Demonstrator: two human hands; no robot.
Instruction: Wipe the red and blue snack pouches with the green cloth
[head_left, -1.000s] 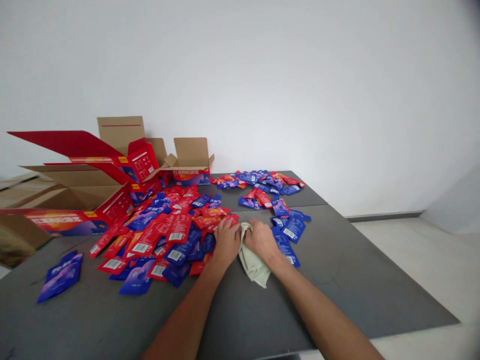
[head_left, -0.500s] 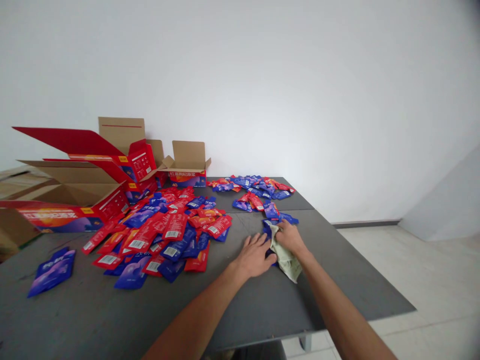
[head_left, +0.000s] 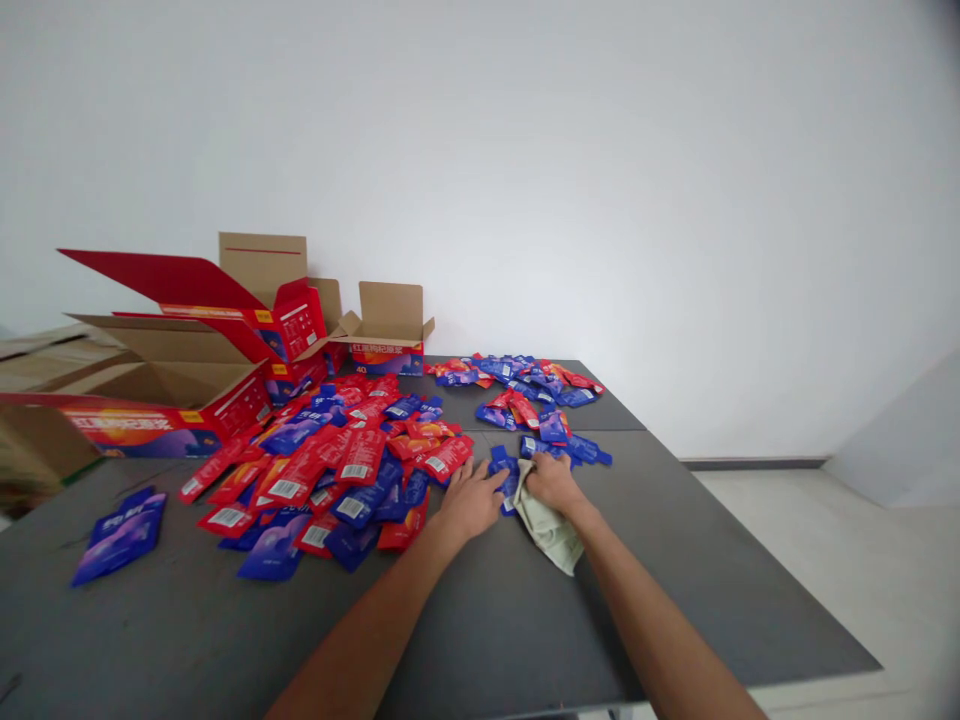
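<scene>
My right hand is closed on a pale green cloth that lies on the dark grey table. My left hand rests flat beside it, fingers spread, touching a blue sachet. A big heap of red and blue sachets spreads to the left of my hands. A smaller group of sachets lies further back, with a few blue ones just beyond my right hand.
Open red and brown cardboard boxes stand at the table's back left, a smaller open box by the wall. A lone blue pouch lies at the left. The table's right edge drops to a light floor.
Both hands and the cloth moved right from the heap's edge, then came back a little left. The blue sachets near my right hand now lie bunched closer together.
</scene>
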